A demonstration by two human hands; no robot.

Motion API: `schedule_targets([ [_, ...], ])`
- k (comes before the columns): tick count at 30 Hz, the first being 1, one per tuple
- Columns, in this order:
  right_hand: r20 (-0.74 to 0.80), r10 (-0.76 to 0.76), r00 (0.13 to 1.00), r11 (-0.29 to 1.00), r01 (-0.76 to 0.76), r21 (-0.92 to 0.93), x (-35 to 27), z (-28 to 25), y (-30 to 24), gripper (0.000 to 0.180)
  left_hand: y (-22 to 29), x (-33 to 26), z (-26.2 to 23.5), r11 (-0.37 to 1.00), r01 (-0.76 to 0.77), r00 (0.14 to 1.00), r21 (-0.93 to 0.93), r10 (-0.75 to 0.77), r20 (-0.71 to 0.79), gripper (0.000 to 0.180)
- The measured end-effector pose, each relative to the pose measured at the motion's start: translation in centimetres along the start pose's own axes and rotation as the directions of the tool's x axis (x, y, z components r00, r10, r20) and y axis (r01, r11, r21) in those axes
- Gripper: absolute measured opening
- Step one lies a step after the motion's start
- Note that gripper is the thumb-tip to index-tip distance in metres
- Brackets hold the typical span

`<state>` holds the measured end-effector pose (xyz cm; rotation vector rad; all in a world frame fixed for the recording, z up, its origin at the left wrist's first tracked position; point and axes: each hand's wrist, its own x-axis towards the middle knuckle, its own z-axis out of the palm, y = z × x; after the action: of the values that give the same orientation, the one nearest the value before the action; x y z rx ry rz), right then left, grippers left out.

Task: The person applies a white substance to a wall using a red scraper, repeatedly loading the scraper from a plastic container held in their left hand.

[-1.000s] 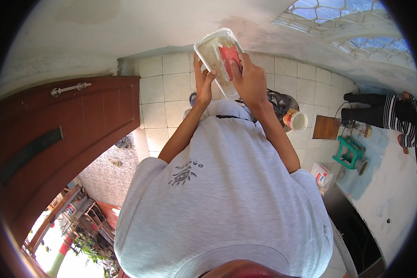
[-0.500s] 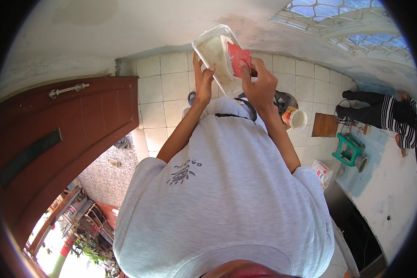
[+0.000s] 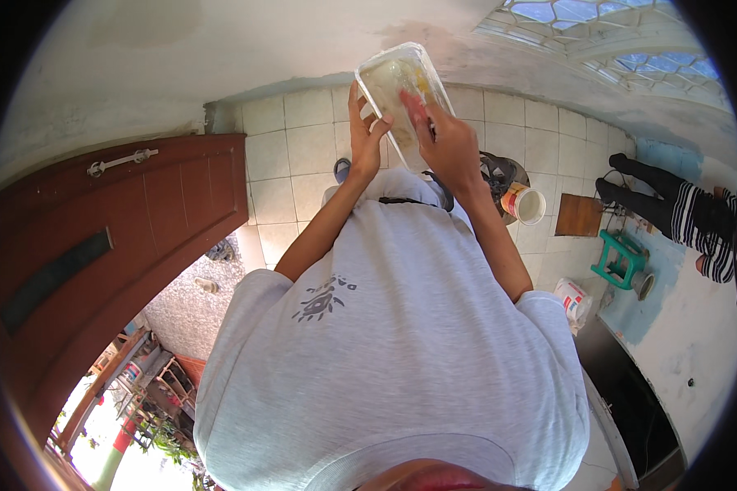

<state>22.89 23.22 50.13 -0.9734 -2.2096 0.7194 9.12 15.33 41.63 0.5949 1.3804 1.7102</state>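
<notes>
Gripped at its left rim by my left hand is a white rectangular tray, tilted in front of my body near the wall. Its inside is smeared with a pale, wet paste. My right hand is closed around a red flat scraper, which I see nearly edge-on inside the tray. Its working edge lies at the paste; whether it presses on the tray's bottom I cannot tell.
A patchy wall rises ahead, with a brown door at left. On the tiled floor to the right stand a bucket, a green stool and a white bag. Another person in stripes is at far right.
My right hand has turned the red scraper from face-on to nearly edge-on and moved it down into the tray. The tray has shifted slightly right.
</notes>
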Motion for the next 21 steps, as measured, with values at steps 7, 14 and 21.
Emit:
schedule_targets([
  [7,-0.04,0.337,0.94,0.93,-0.327,0.166,-0.1,-2.4,0.2,0.012,-0.3,0.4,0.1,0.994,0.105,0.994,0.025,-0.104,-0.028,0.091],
  [14,0.171,0.647,0.743,0.229,-0.403,0.886,-2.6,-2.8,6.4,0.024,-3.4,2.3,0.0,0.973,0.113,0.988,-0.199,-0.09,0.125,0.08],
  [21,0.373,0.576,0.727,-0.027,-0.44,0.898,-5.9,-6.5,11.2,0.034,-6.1,0.9,2.8,0.939,0.295,0.951,-0.178,-0.27,0.153,0.074],
])
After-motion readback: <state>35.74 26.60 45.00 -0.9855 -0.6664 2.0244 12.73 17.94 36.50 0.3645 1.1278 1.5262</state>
